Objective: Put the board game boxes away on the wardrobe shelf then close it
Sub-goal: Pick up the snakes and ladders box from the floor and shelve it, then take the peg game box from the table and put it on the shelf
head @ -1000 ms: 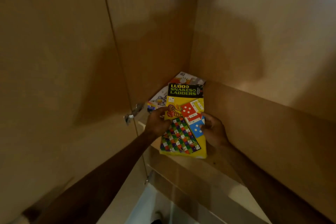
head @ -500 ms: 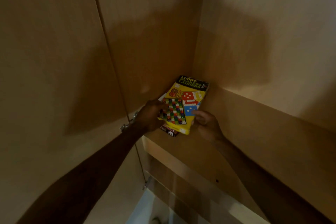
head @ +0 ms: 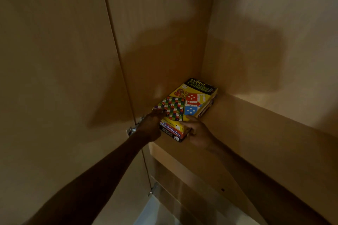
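Observation:
A yellow Ludo Snakes & Ladders box [head: 190, 99] lies flat on top of a stack in the back left corner of the wooden wardrobe shelf [head: 247, 133]. Under it shows a red and yellow Tambola box [head: 172, 131], its near end sticking out. My left hand [head: 151, 126] rests against the stack's near left corner, fingers touching the yellow box. My right hand [head: 198, 132] touches the near right corner of the yellow box with a fingertip and lies beside the Tambola box. Neither hand clearly grips a box.
The open wardrobe door [head: 54, 78] stands at the left, with metal hinges [head: 134, 128] near my left wrist and a second hinge [head: 153, 189] lower down. The shelf runs to the right. A lower compartment and pale floor [head: 155, 213] show below.
The yellow box went from held above the shelf edge to lying on the stack in the corner. Both hands followed it inward and loosened on it.

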Action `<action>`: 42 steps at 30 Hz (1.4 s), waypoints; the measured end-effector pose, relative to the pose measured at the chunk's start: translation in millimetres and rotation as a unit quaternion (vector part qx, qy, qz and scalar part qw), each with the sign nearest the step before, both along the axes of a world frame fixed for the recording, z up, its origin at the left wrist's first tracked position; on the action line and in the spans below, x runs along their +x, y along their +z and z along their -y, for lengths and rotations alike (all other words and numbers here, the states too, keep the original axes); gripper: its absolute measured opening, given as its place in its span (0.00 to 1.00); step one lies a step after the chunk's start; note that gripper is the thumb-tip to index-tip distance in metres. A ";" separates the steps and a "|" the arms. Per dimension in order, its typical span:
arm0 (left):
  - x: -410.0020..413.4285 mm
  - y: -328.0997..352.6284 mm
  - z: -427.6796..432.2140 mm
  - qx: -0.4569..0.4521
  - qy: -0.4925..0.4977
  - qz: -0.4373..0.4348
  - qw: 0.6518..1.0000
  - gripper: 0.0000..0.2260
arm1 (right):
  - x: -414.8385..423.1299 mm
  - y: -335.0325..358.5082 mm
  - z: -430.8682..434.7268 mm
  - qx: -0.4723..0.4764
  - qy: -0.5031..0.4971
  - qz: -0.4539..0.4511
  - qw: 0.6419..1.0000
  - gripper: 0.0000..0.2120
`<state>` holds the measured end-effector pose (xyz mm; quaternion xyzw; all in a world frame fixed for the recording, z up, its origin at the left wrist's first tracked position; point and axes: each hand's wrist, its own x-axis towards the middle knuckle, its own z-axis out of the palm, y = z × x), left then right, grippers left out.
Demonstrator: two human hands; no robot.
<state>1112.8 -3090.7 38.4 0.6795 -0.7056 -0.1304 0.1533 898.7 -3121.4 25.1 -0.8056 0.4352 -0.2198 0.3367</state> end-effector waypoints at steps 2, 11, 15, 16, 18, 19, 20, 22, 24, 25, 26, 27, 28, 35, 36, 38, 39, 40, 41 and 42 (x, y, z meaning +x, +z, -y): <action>-0.1 2.6 1.9 0.017 -0.001 -0.003 1.000 0.36 | -0.7 -1.9 2.1 0.005 0.007 0.003 1.000 0.25; -9.3 -18.8 -36.7 -0.084 0.053 -0.189 0.977 0.21 | -7.0 -9.1 -22.4 0.008 -0.039 0.101 0.994 0.22; -19.1 -52.0 -88.5 -0.055 0.176 -0.343 0.921 0.15 | -14.2 -17.5 -60.2 0.058 -0.068 0.155 0.984 0.21; -23.2 -57.5 -105.1 -0.061 0.199 -0.363 0.908 0.14 | -15.2 -20.0 -69.8 0.078 -0.067 0.159 0.982 0.21; -30.8 -68.6 -144.3 -0.068 0.248 -0.367 0.894 0.14 | -15.2 -31.0 -88.8 0.110 -0.047 0.155 0.981 0.21; -34.8 -73.1 -167.9 -0.064 0.269 -0.368 0.888 0.14 | -14.4 -38.6 -100.7 0.129 -0.029 0.153 0.979 0.21; -37.8 -78.0 -189.4 -0.060 0.282 -0.370 0.883 0.14 | -13.4 -44.1 -113.1 0.145 -0.014 0.152 0.978 0.20; -44.5 -88.5 -236.6 -0.044 0.323 -0.378 0.867 0.14 | -10.0 -54.3 -138.9 0.181 0.013 0.133 0.974 0.18; -50.7 -94.3 -288.1 -0.041 0.379 -0.396 0.835 0.14 | -1.0 -61.8 -168.0 0.212 0.053 0.094 0.971 0.18; -54.1 -96.4 -307.5 -0.044 0.397 -0.404 0.823 0.14 | 2.0 -64.9 -178.7 0.218 0.071 0.084 0.970 0.17; -56.3 -98.4 -328.4 -0.044 0.415 -0.409 0.812 0.14 | 7.1 -68.7 -189.9 0.220 0.096 0.075 0.968 0.18; -56.8 -101.7 -358.8 -0.052 0.444 -0.409 0.796 0.14 | 18.0 -72.9 -208.4 0.225 0.131 0.056 0.964 0.18; -57.0 -103.4 -383.9 -0.059 0.467 -0.411 0.780 0.13 | 27.7 -74.9 -225.3 0.221 0.161 0.039 0.961 0.18; -79.7 -107.4 -585.9 -0.147 0.642 -0.396 0.639 0.13 | 95.7 -87.9 -385.7 0.225 0.367 -0.049 0.901 0.18; -84.8 -108.8 -611.6 -0.155 0.660 -0.394 0.621 0.13 | 102.4 -88.9 -408.4 0.224 0.390 -0.058 0.891 0.17; -99.5 -114.1 -671.8 -0.171 0.691 -0.384 0.587 0.13 | 113.9 -91.6 -462.9 0.219 0.438 -0.077 0.868 0.17; -110.3 -116.0 -711.2 -0.181 0.709 -0.381 0.566 0.13 | 118.7 -94.6 -500.2 0.214 0.466 -0.088 0.854 0.17; -117.9 -118.6 -741.1 -0.189 0.720 -0.377 0.552 0.13 | 121.8 -96.4 -528.6 0.211 0.485 -0.096 0.843 0.17; -125.2 -119.7 -770.1 -0.194 0.732 -0.373 0.536 0.13 | 124.2 -98.1 -556.4 0.208 0.502 -0.100 0.833 0.17; -137.2 -120.3 -805.4 -0.206 0.749 -0.364 0.514 0.13 | 125.8 -98.8 -593.6 0.205 0.529 -0.107 0.816 0.17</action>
